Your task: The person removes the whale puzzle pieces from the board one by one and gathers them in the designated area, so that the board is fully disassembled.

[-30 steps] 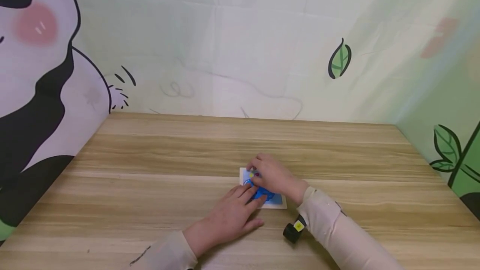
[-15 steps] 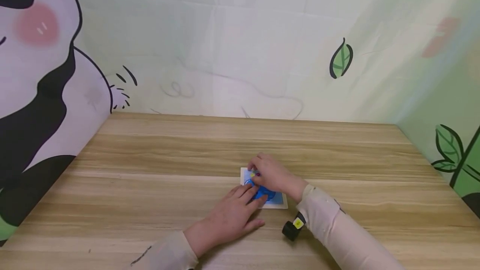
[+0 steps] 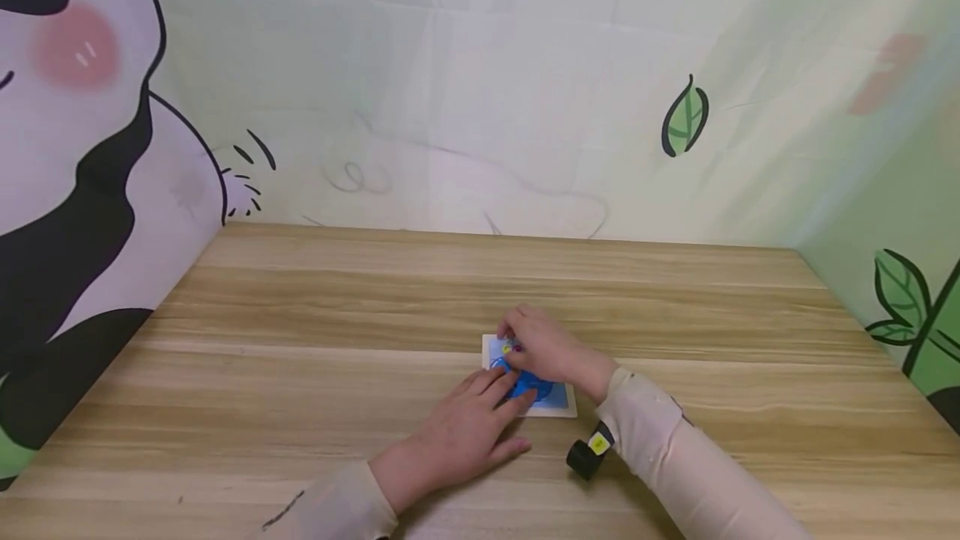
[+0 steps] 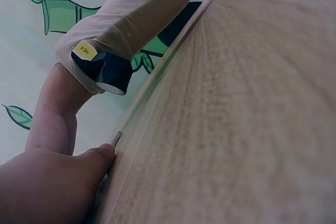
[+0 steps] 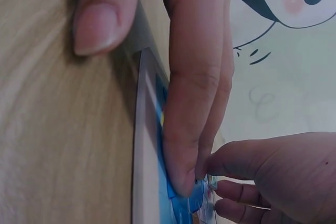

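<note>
A small board with a white border and a blue picture (image 3: 557, 396) lies on the wooden table, partly covered by both hands. My left hand (image 3: 465, 432) rests with fairly straight fingers on its near left part. The thumb stays off the board, over the table. My right hand (image 3: 543, 348) reaches across the far side with curled fingers. In the right wrist view, its thumb and fingers meet at the board's surface around a small pale piece (image 5: 213, 182), mostly hidden. Blue shapes (image 5: 184, 208) show under the left fingertips there. Small yellow and purple spots sit beside the right thumb.
The wooden table (image 3: 337, 290) extends around the board to a pale wall (image 3: 480, 107) printed with a panda and leaves. A black wrist camera (image 3: 585, 458) with a yellow label hangs below the right cuff, just above the table.
Both hands keep nearly the same places on the board. The whole head view has shifted very slightly; no other movement is plain.
</note>
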Available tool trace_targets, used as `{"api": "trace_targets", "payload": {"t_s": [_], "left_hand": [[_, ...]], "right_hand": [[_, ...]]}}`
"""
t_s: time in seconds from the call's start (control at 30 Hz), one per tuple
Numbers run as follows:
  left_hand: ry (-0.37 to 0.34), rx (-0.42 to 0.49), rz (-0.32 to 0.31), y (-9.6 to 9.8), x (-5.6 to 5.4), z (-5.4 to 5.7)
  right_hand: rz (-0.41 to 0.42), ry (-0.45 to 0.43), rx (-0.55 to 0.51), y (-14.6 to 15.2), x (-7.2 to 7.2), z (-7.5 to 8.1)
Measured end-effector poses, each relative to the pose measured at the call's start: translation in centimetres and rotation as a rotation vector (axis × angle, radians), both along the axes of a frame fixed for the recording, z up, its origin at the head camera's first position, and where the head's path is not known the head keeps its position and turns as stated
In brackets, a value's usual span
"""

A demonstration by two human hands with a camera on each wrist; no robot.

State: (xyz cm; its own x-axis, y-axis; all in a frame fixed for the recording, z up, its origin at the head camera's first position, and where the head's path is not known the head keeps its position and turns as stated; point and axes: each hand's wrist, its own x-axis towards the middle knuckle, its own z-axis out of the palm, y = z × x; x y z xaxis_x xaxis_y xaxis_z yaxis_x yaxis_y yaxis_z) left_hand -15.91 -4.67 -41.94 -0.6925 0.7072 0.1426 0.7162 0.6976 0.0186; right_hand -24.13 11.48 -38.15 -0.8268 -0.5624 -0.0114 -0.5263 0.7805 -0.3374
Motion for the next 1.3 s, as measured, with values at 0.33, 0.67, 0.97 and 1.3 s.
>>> {"api": "trace_targets", "payload": {"t_s": [0.33,0.67,0.97,1.3], "left_hand": [[-0.002,-0.010,0.002,0.0,0.0,-0.1],[0.018,0.000,0.006,0.1,0.0,-0.1],[-0.005,-0.005,0.009,0.2,0.0,0.0],[-0.046,-0.007,0.013,0.2,-0.1,0.0]], "right_hand": [[-0.010,-0.024,-0.032,0.1,-0.1,0.0],[-0.048,-0.071,-0.142,0.5,0.0,0.2],[-0.083,-0.060,-0.195,0.6,-0.4,0.2],[-0.051,-0.099,-0.291,1.2,-0.6,0.7]]}}
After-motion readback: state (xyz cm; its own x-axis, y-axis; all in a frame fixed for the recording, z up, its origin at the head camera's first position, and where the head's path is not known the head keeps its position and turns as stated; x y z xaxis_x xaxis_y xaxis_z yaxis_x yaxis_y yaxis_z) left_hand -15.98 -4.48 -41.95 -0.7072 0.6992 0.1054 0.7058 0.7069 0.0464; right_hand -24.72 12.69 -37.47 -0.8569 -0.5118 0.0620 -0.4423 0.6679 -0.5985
